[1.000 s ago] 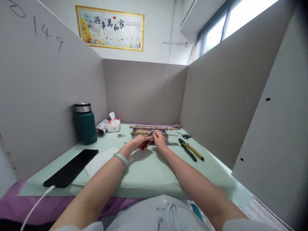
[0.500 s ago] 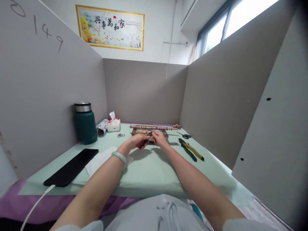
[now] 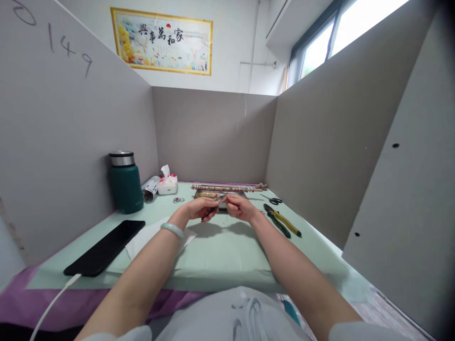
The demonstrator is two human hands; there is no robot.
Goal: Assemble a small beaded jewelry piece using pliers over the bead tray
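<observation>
Both hands meet over the far middle of the table, in front of a shallow tray (image 3: pixel 242 194) with small gold pieces (image 3: pixel 207 194) in it. My left hand (image 3: pixel 202 209) is closed, fingertips pinched toward the right; a dark slim piece shows under its fingers, too hidden to name. Close beside it my right hand (image 3: pixel 241 208) is closed too, thumb and forefinger pinched. Something tiny and thin seems to lie between the fingertips, too small to make out. Behind the tray lies a stick strung with small beads (image 3: pixel 227 188).
Right of the hands lie pliers (image 3: pixel 283 223) with green and yellow handles and scissors (image 3: pixel 273 201). At left are small rings (image 3: pixel 178 200), a tissue pack (image 3: pixel 168 185), a green bottle (image 3: pixel 125 185), white paper (image 3: pixel 140 240) and a charging phone (image 3: pixel 106 247). Grey partitions (image 3: pixel 213 132) surround the table.
My hands have drawn slightly apart. The right hand has shifted right and its fist has turned, while the left has moved a little left. Things on the table stay where they were.
</observation>
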